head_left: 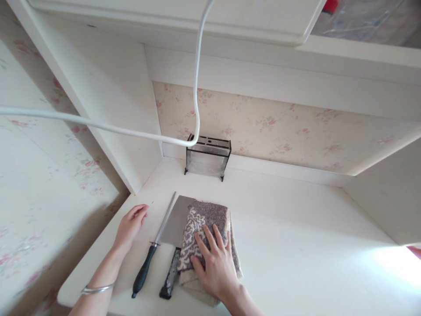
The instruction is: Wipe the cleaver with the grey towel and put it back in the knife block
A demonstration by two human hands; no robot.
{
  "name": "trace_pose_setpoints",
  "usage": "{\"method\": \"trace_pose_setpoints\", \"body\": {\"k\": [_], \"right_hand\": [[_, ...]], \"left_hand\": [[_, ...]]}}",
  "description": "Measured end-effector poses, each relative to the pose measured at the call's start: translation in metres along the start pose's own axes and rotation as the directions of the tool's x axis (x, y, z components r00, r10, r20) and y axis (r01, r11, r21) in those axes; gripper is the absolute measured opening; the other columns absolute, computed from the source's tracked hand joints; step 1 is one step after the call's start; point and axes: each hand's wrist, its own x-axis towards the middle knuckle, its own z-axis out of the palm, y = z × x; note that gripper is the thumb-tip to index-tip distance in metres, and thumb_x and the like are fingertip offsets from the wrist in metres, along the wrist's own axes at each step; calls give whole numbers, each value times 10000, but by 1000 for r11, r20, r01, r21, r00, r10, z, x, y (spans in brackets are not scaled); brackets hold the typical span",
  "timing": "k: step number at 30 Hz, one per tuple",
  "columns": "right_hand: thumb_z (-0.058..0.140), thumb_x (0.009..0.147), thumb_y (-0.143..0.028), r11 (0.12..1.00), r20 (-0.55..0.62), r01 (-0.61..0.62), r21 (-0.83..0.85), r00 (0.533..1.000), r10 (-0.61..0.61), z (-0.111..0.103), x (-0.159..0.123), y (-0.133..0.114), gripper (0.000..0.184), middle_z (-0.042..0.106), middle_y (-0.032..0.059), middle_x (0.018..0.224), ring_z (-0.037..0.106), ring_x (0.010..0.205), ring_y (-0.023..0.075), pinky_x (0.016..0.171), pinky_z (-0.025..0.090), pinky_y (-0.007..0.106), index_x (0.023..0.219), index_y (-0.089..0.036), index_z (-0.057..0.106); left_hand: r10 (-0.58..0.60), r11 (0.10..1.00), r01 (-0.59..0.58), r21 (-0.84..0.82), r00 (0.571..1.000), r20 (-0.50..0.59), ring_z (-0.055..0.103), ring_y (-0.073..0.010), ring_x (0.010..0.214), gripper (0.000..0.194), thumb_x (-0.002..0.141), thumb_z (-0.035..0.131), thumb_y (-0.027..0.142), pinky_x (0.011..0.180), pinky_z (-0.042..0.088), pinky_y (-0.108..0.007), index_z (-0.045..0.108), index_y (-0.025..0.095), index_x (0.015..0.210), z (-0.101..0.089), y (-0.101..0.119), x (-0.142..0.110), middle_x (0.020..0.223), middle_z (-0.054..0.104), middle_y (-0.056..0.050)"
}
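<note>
My right hand (219,267) lies flat on a folded brown and cream patterned towel (210,210), fingers spread. Left of the sharpening steel, my left hand (130,224) is over the white tabletop with its fingers curled together and nothing visible in them. The sharpening steel (144,267) has a black handle toward me and its rod pointing away. Between the steel and the towel lies a cleaver (176,221), its wide grey blade partly covered by the towel. Its dark, worn-looking handle points toward me, close to the towel's left edge.
A knife block (208,164) with a slotted top and clear front stands at the back of the white desk (296,232). A white cable (131,132) hangs across the view in front of it. Side panels and an overhead cabinet (184,17) frame the desk.
</note>
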Motion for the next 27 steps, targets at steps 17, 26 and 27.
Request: {"method": "trace_pose_setpoints", "body": {"k": [17,26,27], "right_hand": [[399,958,-483,1000,-98,-16,-5,995,16,-14,-32,9,521,388,20,1503,300,1392,392,1062,186,746,1463,-362,351],[326,966,-532,845,-193,-386,371,858,476,-26,-96,100,466,655,20,676,605,601,150,590,474,220,800,-231,640],[318,947,-585,811,-172,-441,385,829,533,-24,-102,109,508,611,3,601,567,545,143,551,451,213,746,-230,621]], "left_hand": [[42,995,-35,95,996,-73,534,-160,595,535,691,598,632,520,407,-260,684,171,949,2,2,-5,702,622,-19],[-17,998,22,51,994,-107,569,-168,669,493,665,653,586,569,454,-263,678,198,969,-10,-11,-40,811,671,-27],[-37,999,41,35,994,-105,576,-166,678,488,657,663,580,571,461,-258,678,207,971,-11,-13,-44,831,678,-22]]}}
